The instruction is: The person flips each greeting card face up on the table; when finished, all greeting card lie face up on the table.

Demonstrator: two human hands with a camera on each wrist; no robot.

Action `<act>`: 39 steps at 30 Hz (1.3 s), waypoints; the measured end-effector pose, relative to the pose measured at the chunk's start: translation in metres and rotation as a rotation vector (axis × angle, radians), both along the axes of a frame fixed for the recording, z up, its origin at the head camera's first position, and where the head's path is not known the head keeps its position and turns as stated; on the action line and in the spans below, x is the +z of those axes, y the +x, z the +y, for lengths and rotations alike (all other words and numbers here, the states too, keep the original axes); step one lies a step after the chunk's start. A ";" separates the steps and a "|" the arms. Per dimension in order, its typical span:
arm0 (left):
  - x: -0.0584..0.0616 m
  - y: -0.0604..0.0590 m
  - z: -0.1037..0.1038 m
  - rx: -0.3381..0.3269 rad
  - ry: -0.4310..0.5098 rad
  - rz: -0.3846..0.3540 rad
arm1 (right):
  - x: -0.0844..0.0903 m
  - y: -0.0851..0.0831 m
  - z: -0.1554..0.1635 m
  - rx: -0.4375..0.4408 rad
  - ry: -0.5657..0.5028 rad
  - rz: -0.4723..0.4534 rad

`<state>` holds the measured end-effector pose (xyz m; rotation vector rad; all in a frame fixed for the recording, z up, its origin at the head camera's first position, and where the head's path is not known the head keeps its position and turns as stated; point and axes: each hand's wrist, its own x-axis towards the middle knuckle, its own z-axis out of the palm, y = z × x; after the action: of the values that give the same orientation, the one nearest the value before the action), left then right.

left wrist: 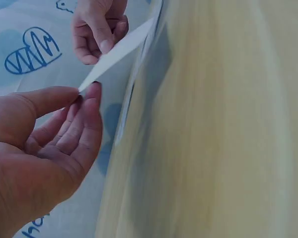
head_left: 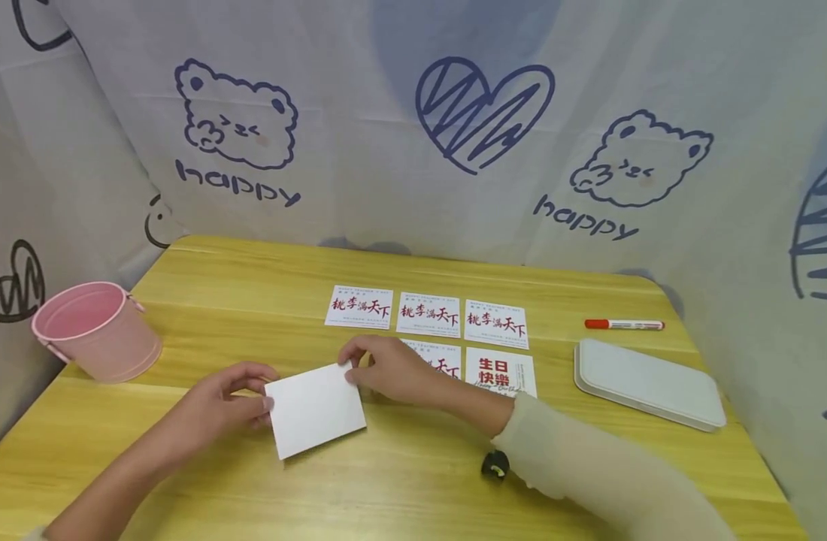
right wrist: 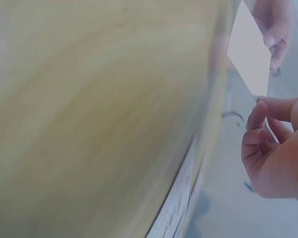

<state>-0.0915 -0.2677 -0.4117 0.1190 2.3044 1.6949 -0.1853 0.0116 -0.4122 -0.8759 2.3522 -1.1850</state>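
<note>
A blank white card [head_left: 315, 409] is lifted a little above the wooden table [head_left: 413, 481], held between both hands. My left hand [head_left: 268, 391] pinches its left edge between thumb and fingers. My right hand [head_left: 351, 370] pinches its upper right corner. In the left wrist view the left hand's fingertips [left wrist: 92, 91] close on the card [left wrist: 119, 52] corner, with the right hand [left wrist: 99, 34] at the far end. The right wrist view shows the right hand's fingers [right wrist: 258, 116] at the card [right wrist: 251, 54] corner.
Three printed cards [head_left: 428, 314] lie in a row behind the hands. Two more lie below them: one partly hidden by my right hand, and one [head_left: 500, 372] with red characters. Pink bucket [head_left: 95, 330] at left; red marker [head_left: 623, 324] and white tray [head_left: 646, 383] at right; small black object [head_left: 496, 463].
</note>
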 end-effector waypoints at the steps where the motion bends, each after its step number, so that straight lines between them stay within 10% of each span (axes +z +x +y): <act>1: 0.001 -0.002 0.003 0.000 0.008 0.015 | 0.002 -0.001 0.006 -0.002 -0.035 -0.014; 25: 0.016 -0.088 0.107 -0.156 0.116 0.066 | 0.015 0.002 0.136 -0.295 -0.199 -0.042; 39: 0.011 -0.111 0.114 -0.052 0.228 0.015 | 0.022 0.005 0.151 -0.166 -0.132 0.080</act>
<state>-0.2027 -0.1537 -0.4005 0.2365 2.0916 1.9301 -0.1808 0.1630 -0.3901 -0.7968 2.4739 -1.4099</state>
